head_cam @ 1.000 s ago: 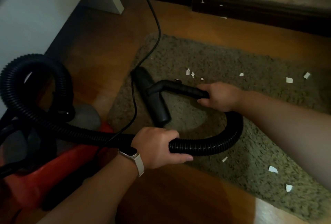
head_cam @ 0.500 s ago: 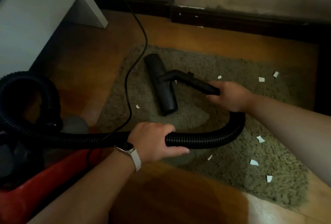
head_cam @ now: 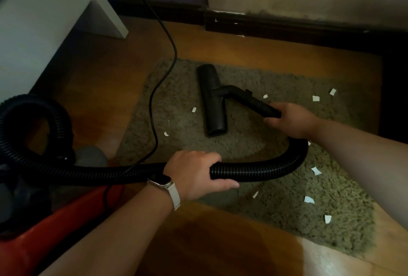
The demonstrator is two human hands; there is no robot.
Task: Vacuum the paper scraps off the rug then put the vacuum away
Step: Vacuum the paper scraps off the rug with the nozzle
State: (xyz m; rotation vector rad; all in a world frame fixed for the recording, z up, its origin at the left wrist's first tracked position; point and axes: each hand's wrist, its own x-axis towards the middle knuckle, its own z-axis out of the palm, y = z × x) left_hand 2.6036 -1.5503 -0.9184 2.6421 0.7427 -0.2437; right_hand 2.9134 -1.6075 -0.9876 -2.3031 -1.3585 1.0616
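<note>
Two hands work the vacuum. Nearest, low left, the red vacuum body sits on the wooden floor just off the edge of the rug, its ribbed black hose looping up and out. The left hand (watch on the wrist) wraps the hose mid-run, fingers curled over the top, thumb beneath. I judge this a slack-taking hold, so the loop does not drag over the pile. The right hand, farther out, is clamped round the rigid tube end, steering. The floor nozzle lies flat on the rug, long axis running away from the viewer. Paper scraps: a cluster near right, two left of the nozzle, more beyond the right hand. Many lie uncollected, so the job looks early. Obstacle: the power cord snakes down the rug's left part, close to the left-hand scraps; a sweep that way may snag it. Farthest: white furniture at left, dark skirting board with a few pale flecks along it.
</note>
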